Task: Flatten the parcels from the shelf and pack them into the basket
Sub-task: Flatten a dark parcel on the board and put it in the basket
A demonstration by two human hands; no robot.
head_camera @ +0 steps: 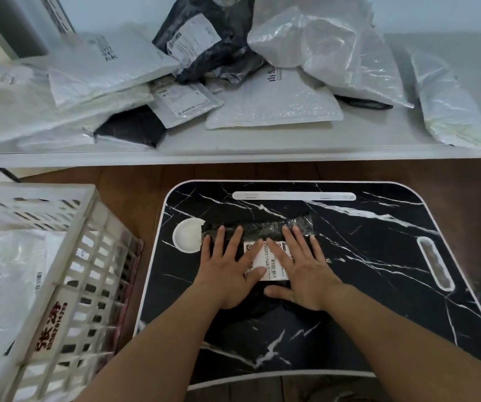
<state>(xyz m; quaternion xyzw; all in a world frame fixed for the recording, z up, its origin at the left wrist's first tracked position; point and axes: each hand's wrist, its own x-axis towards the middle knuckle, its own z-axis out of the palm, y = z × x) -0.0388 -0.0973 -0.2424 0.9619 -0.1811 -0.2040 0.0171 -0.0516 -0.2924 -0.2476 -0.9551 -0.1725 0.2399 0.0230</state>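
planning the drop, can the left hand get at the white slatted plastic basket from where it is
Probably yes: the white slatted plastic basket stands open-topped just left of the black marble-pattern tray, nothing between it and the left hand.

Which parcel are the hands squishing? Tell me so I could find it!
Find the black marble tray on the floor, below the shelf. In its middle lies a black parcel, with the left hand and right hand pressing flat on it. It is the only parcel on the tray, and it bears a white label.
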